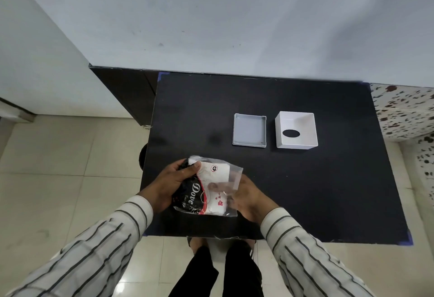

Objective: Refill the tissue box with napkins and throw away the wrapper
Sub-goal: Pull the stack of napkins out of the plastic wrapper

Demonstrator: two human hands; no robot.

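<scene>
Both hands hold a pack of napkins (206, 186) just above the near edge of the black bench (305, 191). The pack is a clear plastic wrapper (231, 174), glossy and crinkled, with a loose transparent flap standing up at its far right corner. Its left part is printed black with the white word "Dove" and thin swirls, edged by a red band; the rest shows white, with a small round red-and-black logo near the top and a few small red marks lower down. White napkins show through the plastic.

The left hand (171, 184) has its grip clenched on the pack's dark left end, thumb lying across the top and fingers curled beneath. The right hand (249, 197) grasps the right side, its fingers partly seen through the clear plastic, so the grip is closed on the wrapper there.

Farther back on the bench, well apart from the pack, the white tissue box (296, 130) sits with its open side up, the dark oval slot showing on its floor. Just beside it to the left lies its shallow grey lid (249, 130), inside up, not touching the box.

Striped sleeves (98, 249) cover both forearms.
</scene>
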